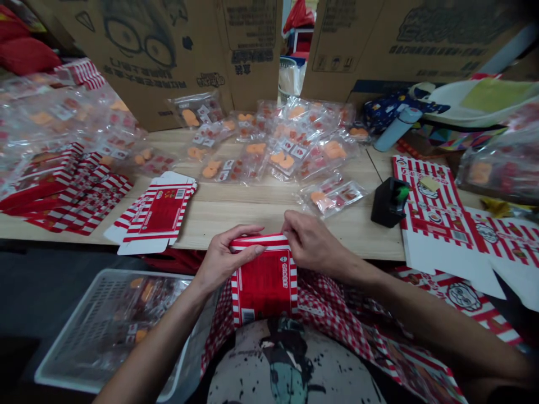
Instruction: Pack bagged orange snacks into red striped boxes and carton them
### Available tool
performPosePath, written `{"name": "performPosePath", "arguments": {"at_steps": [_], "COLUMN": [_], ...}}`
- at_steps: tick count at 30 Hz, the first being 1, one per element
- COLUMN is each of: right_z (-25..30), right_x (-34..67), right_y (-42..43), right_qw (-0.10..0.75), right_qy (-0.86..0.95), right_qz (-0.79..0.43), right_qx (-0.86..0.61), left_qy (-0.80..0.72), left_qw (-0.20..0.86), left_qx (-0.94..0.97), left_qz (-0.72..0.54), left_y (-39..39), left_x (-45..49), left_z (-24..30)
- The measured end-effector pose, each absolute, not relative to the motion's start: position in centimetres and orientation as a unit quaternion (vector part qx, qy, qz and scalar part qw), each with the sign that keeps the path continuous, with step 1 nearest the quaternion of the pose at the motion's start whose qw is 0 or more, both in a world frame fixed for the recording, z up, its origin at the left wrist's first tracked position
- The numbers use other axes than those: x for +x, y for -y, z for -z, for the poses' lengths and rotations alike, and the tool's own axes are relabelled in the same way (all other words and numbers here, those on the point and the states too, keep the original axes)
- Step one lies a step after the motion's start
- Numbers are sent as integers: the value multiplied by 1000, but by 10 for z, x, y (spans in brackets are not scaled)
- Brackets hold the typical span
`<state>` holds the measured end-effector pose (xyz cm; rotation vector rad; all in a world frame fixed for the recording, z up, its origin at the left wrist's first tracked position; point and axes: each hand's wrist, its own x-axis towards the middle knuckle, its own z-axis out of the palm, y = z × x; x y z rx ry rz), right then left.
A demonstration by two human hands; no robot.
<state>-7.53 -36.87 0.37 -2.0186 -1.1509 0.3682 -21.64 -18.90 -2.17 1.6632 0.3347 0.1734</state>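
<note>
Over the lap and a red gingham cloth (332,303), a red-and-white striped carton (264,286) is held upright, its top edge pinched from both sides by the left hand (223,261) and the right hand (311,241), fingers curled over it. A white plastic basket (76,320) sits just left. Farther off, flat cartons (158,213) and sealed snack packets (269,151) lie on the wooden table (252,205).

A pale wooden desk (269,207) stretches in front of me, its far edge against a tall cardboard sheet (147,67) printed with a cartoon face and dark lettering. Another sheet (421,50) stands to my right. Through the narrow gap between them I see a red bag (298,17) above a small white-and-red rack (301,39). Below the desk's near edge, the floor (25,292) looks dark. The light is soft and even.
</note>
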Motion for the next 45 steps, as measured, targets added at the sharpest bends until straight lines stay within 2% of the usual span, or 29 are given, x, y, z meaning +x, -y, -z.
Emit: {"name": "performPosePath", "arguments": {"at_steps": [2,6,9,12,15,19,24,27,31,35,38,41,45], "right_z": [4,11,9,7,7,14,18,11,11,24,22,6,-8], "right_x": [-77,-64,-54,-54,-64,-80,-83,-83,-86,-85,-84,-82,-47], "right_y": [373,383,385,381,378,380,387,392,397,401,406,414,441], "right_qw": [410,504,538,515,482,484,547,535,473,521,596,651,633], "right_qy": [440,368,322,313,338,389,390,439,514,491,424,387,343], "right_qz": [-160,-362,-417,-369,-243,-130,-207,-256,-194,-171,-179,-143,-62], "right_qx": [-783,-692,-658,-707,-771,-773,-711,-674,-689,-677,-658,-637,-691], "left_qy": [-152,-156,-143,-123,-123,-143,-133,-68,-29,-35,-41,33,103], "left_qw": [667,670,652,626,617,655,639,603,601,594,571,504,370], "left_qx": [726,722,740,765,772,739,757,795,798,803,820,858,894], "left_qz": [-67,-70,-82,-95,-91,-61,-31,0,37,30,-6,-88,-233], "left_y": [188,185,186,188,190,190,184,179,175,175,180,189,194], "left_x": [-217,-219,-218,-216,-217,-220,-216,-209,-205,-206,-203,-194,-169], "left_z": [27,28,19,9,8,20,8,-5,0,9,-5,-32,-51]}}
